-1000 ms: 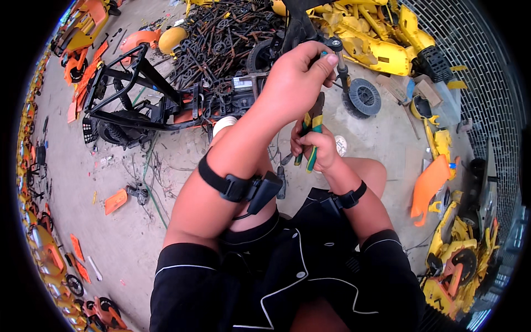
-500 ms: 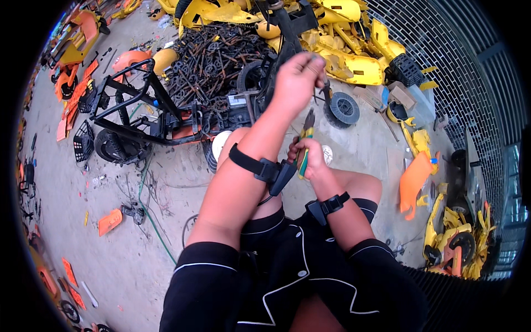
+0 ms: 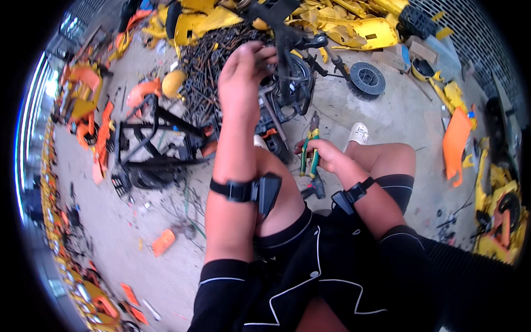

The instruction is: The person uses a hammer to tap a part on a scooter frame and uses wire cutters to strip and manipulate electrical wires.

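Observation:
My right hand [image 3: 327, 156] is closed round a pair of pliers [image 3: 313, 135] with green and yellow handles, its jaws pointing up and away from me. Higher up and to the left, my left hand [image 3: 242, 74] is raised with its fingers bent loosely and somewhat apart, nothing visible in them. Its fingertips are close to the black steering column [image 3: 283, 52] of a stripped vehicle frame; blur hides whether they touch it. The black tubular rear of that frame [image 3: 160, 124] lies to the left of my left forearm. Black straps with small boxes circle both forearms.
Behind the frame is a heap of dark metal parts [image 3: 207, 61], with yellow plastic panels [image 3: 359, 33] beyond. A small wheel [image 3: 367, 81] stands at the right. Orange panels [image 3: 457, 145] lie farther right. A dark and red tool [image 3: 316, 188] is on the floor between my legs.
My left hand has moved leftward and its fingers have loosened from a closed pinch. My right hand keeps the pliers. The whole view has swung, so the frame and floor appear shifted.

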The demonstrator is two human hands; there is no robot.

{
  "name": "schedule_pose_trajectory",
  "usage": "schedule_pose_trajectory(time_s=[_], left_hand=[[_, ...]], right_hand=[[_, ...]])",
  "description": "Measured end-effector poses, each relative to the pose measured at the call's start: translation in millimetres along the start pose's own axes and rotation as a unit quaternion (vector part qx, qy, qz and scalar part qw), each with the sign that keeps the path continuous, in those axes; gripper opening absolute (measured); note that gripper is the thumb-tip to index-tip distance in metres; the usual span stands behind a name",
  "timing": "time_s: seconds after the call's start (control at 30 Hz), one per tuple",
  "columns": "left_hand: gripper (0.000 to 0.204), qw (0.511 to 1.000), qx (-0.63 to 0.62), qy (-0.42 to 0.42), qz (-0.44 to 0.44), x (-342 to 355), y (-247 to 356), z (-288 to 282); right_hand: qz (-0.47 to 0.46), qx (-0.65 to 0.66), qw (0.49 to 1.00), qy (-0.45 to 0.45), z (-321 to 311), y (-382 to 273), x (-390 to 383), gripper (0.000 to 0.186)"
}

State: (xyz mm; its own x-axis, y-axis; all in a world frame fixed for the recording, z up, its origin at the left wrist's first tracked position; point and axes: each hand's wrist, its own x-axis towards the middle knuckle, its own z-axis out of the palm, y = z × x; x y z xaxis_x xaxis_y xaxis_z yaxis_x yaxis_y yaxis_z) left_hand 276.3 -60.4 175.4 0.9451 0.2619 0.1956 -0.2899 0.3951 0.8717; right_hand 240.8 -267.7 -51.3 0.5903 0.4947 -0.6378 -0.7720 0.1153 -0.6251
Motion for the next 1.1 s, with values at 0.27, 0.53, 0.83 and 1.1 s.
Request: schedule_pose_trajectory(time_s=[0.27, 0.53, 0.83, 1.1], left_hand=[[0.039, 0.999, 0.003, -0.017, 0.039, -30, 25, -16], [0.038, 0.976, 0.189, -0.092, 0.052, -32, 14, -14], [0.036, 0.946, 0.307, -0.105, 0.031, -30, 7, -7], [0.033, 0.934, 0.342, -0.101, -0.009, -29, 2, 1]], right_hand=[[-0.085, 0.012, 0.979, -0.187, 52, -58, -58, 0.058], [-0.067, 0.019, 0.959, -0.274, 71, -94, -67, 0.065], [-0.099, 0.038, 0.953, -0.283, 67, -100, -52, 0.068], [-0.104, 0.024, 0.96, -0.259, 64, -103, -55, 0.064]])
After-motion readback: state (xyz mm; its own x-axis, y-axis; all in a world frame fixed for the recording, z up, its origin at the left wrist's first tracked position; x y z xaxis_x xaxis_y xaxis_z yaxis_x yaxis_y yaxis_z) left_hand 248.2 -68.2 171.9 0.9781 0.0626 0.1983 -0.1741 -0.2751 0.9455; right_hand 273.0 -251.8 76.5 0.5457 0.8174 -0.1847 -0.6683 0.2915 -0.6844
